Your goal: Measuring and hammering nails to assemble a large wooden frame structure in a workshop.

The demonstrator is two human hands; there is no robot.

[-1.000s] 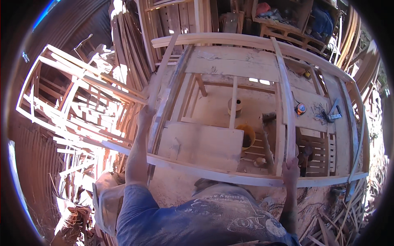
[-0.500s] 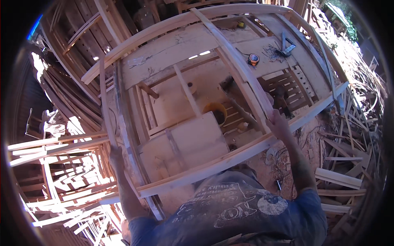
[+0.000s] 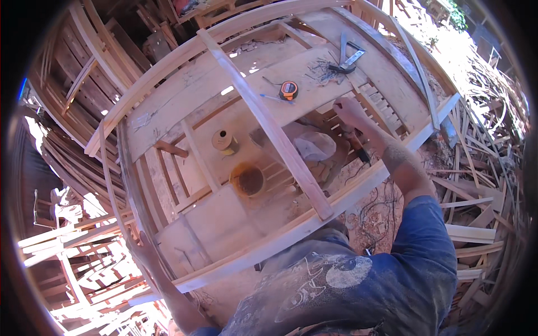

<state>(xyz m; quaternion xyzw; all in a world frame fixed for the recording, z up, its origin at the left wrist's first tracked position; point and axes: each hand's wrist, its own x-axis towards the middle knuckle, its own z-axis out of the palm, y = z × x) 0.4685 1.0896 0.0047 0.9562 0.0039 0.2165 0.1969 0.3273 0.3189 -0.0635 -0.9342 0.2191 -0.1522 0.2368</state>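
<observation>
A large wooden frame with a curved far rail (image 3: 185, 49) lies across a worktable (image 3: 263, 73). My left hand (image 3: 147, 255) is at the frame's left side, closed around a thin wooden strip (image 3: 106, 162). Off the crossbar (image 3: 263, 115), my right hand (image 3: 350, 112) hangs over the table's right part; its fingers look bent, but their hold is unclear. Just below that hand shows a dark tool with an orange part (image 3: 358, 148). Ahead lie an orange and black tape measure (image 3: 288, 90), a blue pen (image 3: 277, 99), a small pile of nails (image 3: 325, 68) and a square (image 3: 352, 59).
The near rail (image 3: 246, 255) runs between my body and the table. Through the table's gaps I see a yellow bucket (image 3: 247, 179), a can (image 3: 224, 143) and a pale cloth-like thing (image 3: 314, 147). Scrap wood (image 3: 476, 224) lies right; stacked timber (image 3: 61, 151) stands left.
My right hand has let go of the crossbar and moved forward over the table. The whole view has shifted to the right. My left hand stays at the left strip.
</observation>
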